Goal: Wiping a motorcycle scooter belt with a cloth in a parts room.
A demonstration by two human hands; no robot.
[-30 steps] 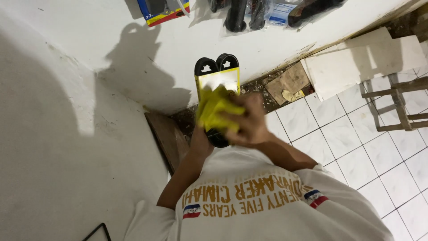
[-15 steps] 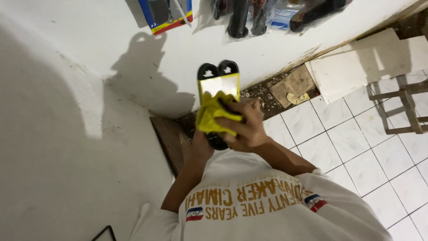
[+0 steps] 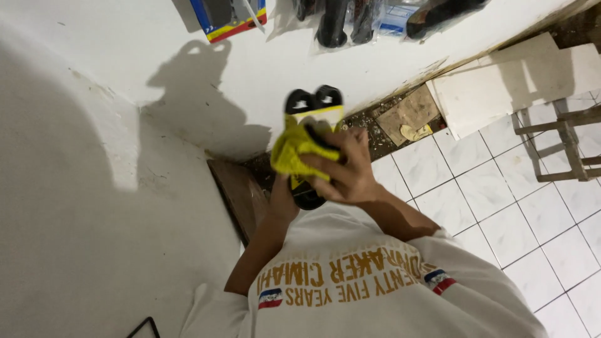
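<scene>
My left hand (image 3: 283, 201) grips a flat black-and-yellow item (image 3: 315, 103) from below and holds it upright in front of my chest. My right hand (image 3: 347, 169) is closed on a crumpled yellow cloth (image 3: 294, 150) and presses it against the front of that item. The cloth and my fingers hide the item's middle; its two rounded black tops and its black lower end (image 3: 308, 199) show. My white printed shirt (image 3: 375, 294) fills the bottom of the view.
A white wall (image 3: 94, 188) stands to the left and ahead. Packaged goods hang at the top: a blue, red and yellow box (image 3: 228, 15) and black items in clear bags (image 3: 338, 22). White floor tiles (image 3: 501, 206), leaning white boards (image 3: 501, 81), a wooden stool (image 3: 563, 144), a brown plank (image 3: 235, 191).
The yellow cloth has slid a little to the left across the item under my right hand. Both hands have kept their hold, and the view has shifted slightly.
</scene>
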